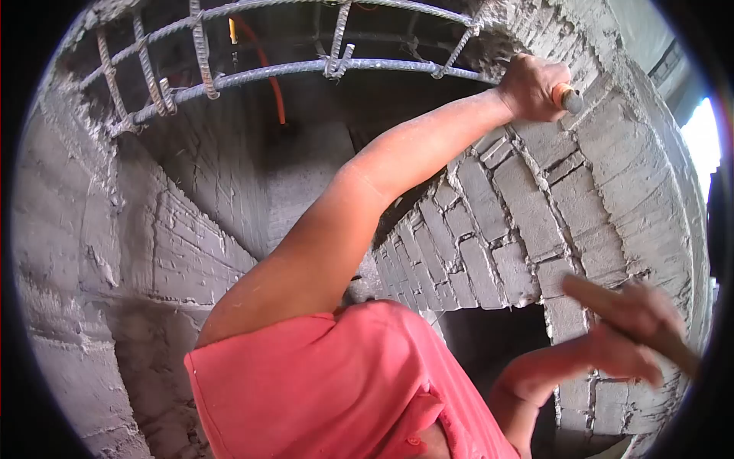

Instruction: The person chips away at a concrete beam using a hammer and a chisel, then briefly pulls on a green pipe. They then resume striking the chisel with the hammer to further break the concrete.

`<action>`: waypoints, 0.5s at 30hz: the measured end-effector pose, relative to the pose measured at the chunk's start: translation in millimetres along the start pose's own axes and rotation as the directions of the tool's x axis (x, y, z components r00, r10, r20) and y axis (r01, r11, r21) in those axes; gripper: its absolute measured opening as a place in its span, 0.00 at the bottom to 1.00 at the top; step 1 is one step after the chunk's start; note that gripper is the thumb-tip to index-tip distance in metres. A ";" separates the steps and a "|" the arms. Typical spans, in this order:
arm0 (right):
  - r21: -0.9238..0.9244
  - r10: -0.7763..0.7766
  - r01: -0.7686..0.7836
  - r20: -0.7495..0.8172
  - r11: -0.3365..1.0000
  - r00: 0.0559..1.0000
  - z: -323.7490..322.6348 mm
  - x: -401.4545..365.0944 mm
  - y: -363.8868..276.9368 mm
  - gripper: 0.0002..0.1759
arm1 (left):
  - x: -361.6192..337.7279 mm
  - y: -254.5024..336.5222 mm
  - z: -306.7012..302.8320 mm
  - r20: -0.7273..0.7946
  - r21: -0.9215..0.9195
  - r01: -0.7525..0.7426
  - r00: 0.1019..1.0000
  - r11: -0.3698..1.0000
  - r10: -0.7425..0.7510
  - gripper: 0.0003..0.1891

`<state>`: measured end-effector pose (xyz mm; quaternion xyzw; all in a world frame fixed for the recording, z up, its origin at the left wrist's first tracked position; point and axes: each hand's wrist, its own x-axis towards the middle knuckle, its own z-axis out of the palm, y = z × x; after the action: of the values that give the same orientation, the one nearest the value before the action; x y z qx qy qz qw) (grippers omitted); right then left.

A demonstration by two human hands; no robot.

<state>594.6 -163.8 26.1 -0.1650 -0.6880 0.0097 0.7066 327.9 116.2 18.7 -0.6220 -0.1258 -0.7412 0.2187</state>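
My left hand (pixel 531 88) is raised at the upper right, its fingers wrapped round a short rod-like tool (pixel 566 97) with a yellowish side and a grey round end. It is up against rough mortar at the end of the steel bars. Lower right, my right hand (pixel 631 333) is blurred by motion. A brown wooden handle (pixel 592 297) lies across its palm, with the fingers round it. The far end of that handle is smeared, and whatever it bears cannot be made out. Both hands are in front of the brick wall (pixel 527 199).
Curved steel rebar (pixel 275 70) spans the top, with short cross bars. An orange tube (pixel 275 92) hangs behind it. Rough plastered wall (pixel 61 229) stands on the left. A dark opening (pixel 489 336) lies below the bricks.
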 end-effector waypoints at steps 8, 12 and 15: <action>0.148 -0.201 0.254 -0.301 0.956 0.932 62.2 -28.7 46.6 0.30 | 4.1 -2.1 2.7 -0.028 0.015 -0.006 1.000 1.000 0.006 0.11; 0.110 0.818 -0.844 0.209 0.525 0.536 128.6 -102.5 55.7 0.31 | -3.0 -3.2 -7.8 0.181 0.069 -0.058 0.982 0.996 0.045 0.10; 0.169 0.664 -0.646 -0.089 0.745 0.742 93.4 -61.8 27.9 0.41 | -1.4 -1.1 -7.6 0.003 -0.020 0.010 1.000 1.000 -0.010 0.10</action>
<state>506.2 -131.8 -40.7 -0.3512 -0.5312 0.2895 0.7146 320.9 113.9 15.9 -0.6245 -0.1220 -0.7427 0.2085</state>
